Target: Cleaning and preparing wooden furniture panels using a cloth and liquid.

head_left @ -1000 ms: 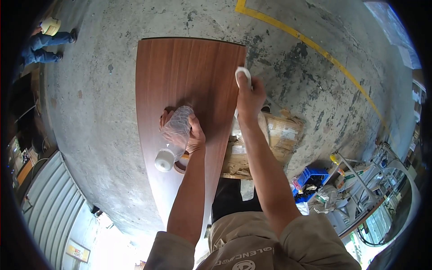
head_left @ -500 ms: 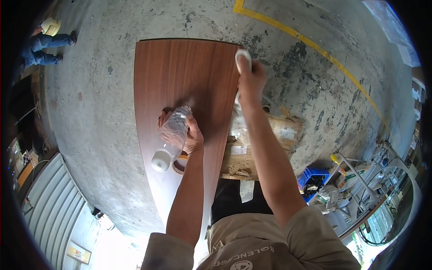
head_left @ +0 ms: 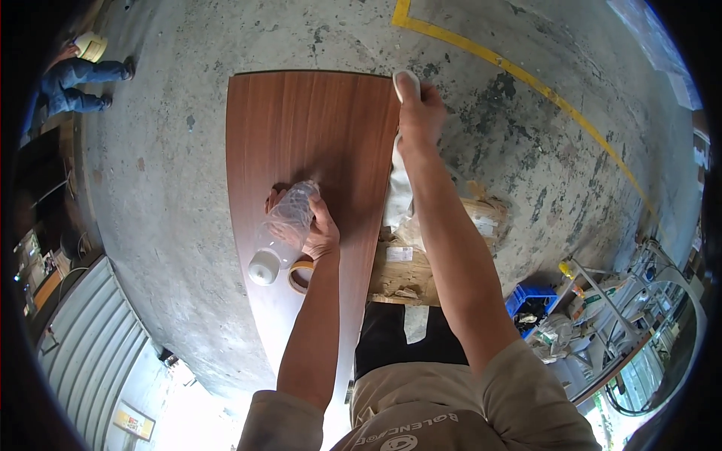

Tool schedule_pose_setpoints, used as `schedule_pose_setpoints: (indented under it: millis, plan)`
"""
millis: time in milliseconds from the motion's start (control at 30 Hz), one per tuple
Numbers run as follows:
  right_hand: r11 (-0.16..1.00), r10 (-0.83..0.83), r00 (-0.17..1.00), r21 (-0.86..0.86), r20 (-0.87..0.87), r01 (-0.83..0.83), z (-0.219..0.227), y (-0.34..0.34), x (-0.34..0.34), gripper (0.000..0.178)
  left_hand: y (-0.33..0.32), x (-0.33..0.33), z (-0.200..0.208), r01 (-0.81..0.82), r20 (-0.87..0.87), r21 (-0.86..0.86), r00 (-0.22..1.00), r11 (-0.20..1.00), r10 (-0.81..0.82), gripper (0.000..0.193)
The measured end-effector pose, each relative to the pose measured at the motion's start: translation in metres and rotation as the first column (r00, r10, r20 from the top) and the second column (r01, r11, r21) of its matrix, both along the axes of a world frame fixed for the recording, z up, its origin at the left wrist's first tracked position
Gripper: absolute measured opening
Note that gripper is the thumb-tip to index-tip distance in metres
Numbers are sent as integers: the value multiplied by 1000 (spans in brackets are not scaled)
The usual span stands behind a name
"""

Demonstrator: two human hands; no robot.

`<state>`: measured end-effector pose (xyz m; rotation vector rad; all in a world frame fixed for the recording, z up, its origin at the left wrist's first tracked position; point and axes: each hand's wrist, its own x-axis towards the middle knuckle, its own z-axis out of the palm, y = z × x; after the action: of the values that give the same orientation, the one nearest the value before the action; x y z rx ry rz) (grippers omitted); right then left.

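Before me lies a long brown wood-grain panel (head_left: pixel 316 113). My left hand (head_left: pixel 322 231) is wrapped round a clear plastic bottle (head_left: pixel 292 214) that tilts toward me over the panel, its white cap at the near end. Beside my left wrist a roll of tape (head_left: pixel 298 278) rests on the panel. My right hand (head_left: pixel 421 116) grips a white cloth (head_left: pixel 400 188) at the panel's far right corner. One part of the cloth is bunched under the fingers at the edge, and the rest hangs down along the right side.
Under the panel's right side is a cardboard-wrapped stack (head_left: pixel 402 274). A blue crate (head_left: pixel 530 301) and a metal-framed cart (head_left: pixel 602 316) stand at the right. Another person in jeans (head_left: pixel 79 83) is at the far left. A yellow line (head_left: pixel 519 71) crosses the concrete floor.
My right hand with the cloth has shifted slightly along the panel's right edge, to the far corner. The bottle's cap end has swung slightly left. The person at the far left has moved a little.
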<state>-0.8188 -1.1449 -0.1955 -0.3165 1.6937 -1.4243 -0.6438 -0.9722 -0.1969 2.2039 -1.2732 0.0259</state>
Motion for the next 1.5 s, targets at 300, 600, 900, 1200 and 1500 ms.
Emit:
schedule_pose_setpoints:
  millis: [300,600,900,1200,1500]
  plan:
    - [998,44,991,58,-127,-37,1,30,12,35,-1,3,3,-11,-11,-32,1000,999,10,62]
    - [995,95,976,47,-196,-88,-6,41,10,36,-1,0,6,-3,15,-3,1000,1000,3,74]
    - [994,74,996,-80,-53,-78,-3,5,-2,33,-1,2,5,16,55,-19,998,1000,-15,70]
    - [954,216,970,234,-107,-187,16,116,25,34,0,7,8,4,67,-12,998,1000,-3,67]
    - [976,196,948,139,-250,-166,-14,80,4,37,1,-1,3,11,29,-17,1000,1000,-10,74]
